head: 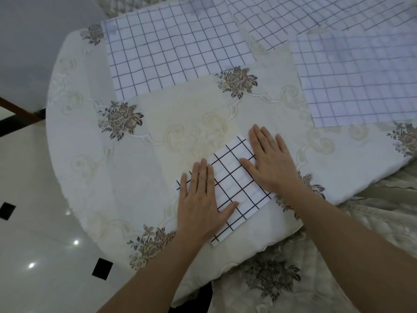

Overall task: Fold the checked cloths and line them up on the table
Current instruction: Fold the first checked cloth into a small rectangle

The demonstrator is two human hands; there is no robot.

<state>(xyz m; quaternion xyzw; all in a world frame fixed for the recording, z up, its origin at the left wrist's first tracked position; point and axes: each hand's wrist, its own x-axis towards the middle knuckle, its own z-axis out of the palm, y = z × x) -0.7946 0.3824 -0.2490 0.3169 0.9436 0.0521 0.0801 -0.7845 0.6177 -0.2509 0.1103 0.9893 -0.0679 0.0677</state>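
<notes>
A small folded white cloth with a black check lies near the front edge of the round table. My left hand presses flat on its left side, fingers straight. My right hand lies flat on its right side, fingers spread, partly over the cloth's far edge. Unfolded checked cloths lie further back: one at the back left, one at the right, and another at the back partly under it.
The table wears a cream embroidered tablecloth with brown flower motifs. Its edge drops off at the left and front. A glossy white tiled floor lies to the left. Draped floral fabric hangs at the lower right.
</notes>
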